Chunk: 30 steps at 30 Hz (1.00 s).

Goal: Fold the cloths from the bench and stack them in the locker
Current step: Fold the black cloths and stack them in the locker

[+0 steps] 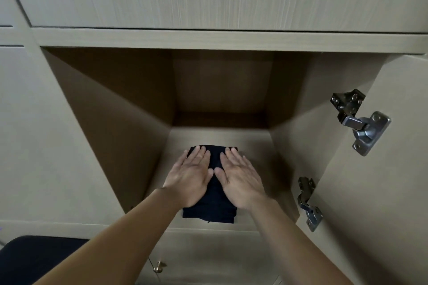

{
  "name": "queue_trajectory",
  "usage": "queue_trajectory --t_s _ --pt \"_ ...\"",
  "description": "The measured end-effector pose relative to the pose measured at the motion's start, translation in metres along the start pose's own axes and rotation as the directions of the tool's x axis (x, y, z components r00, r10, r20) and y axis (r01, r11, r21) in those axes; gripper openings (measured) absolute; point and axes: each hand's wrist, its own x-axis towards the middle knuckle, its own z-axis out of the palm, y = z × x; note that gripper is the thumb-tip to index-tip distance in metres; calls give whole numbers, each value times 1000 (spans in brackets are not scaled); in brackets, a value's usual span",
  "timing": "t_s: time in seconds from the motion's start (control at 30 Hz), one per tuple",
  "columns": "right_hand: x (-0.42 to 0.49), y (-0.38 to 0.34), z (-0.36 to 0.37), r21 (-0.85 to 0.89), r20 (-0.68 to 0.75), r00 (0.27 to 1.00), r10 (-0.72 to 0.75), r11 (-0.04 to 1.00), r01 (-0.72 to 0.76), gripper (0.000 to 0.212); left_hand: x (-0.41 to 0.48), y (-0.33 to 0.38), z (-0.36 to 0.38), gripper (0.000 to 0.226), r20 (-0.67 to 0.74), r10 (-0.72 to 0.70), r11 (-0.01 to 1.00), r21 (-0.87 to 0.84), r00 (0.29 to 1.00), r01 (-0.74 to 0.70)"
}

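Pressing-down of the folded cloth is taking place inside the open locker. At the lower left corner a dark blue padded surface is showing, too cropped to identify. Left hand is lying flat on the cloth, fingers straight and together, gripping nothing. Folded dark navy cloth is lying on the locker floor near the front edge, roughly centred between the side walls, its near edge showing several layers. Right hand is mirroring the left, flat and open, the two thumbs almost touching. Further right, the door is standing open on two metal hinges.

Judgement: pressure should be going evenly through both palms so the layers are not sliding. On release the hands should be lifting straight up, lest the top fold be dragged. Squaring the cloth to the floor edges is advisable, since further cloths are going on top.
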Motion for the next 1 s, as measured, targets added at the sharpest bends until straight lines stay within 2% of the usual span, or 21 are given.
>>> queue_trajectory --t_s 0.17,0.4,0.57,0.67,0.73,0.87,1.0 --pt "0 3 21 51 6 1000 30 998 -30 57 2 -19 21 60 63 20 998 -53 998 -17" --pt "-3 7 37 88 -29 999 34 996 -32 56 5 -24 37 59 44 33 985 -173 998 -25" --pt "-5 5 34 59 -17 1000 25 998 -24 56 2 -25 38 60 35 45 985 -167 998 -39" --pt "-4 2 26 42 6 1000 21 999 -22 57 1 -26 33 61 -3 41 980 -197 999 -40" --pt "-4 -2 16 38 9 1000 14 999 -14 57 -5 -25 28 63 -81 20 963 -265 996 -41" --pt "-14 -9 -11 -25 -120 992 -29 999 27 57 -25 -24 20 78 -236 -104 868 -495 966 -28" --pt "-28 -23 -23 -95 -243 962 -124 990 103 58 -44 -23 21 101 -186 -233 700 -713 955 32"
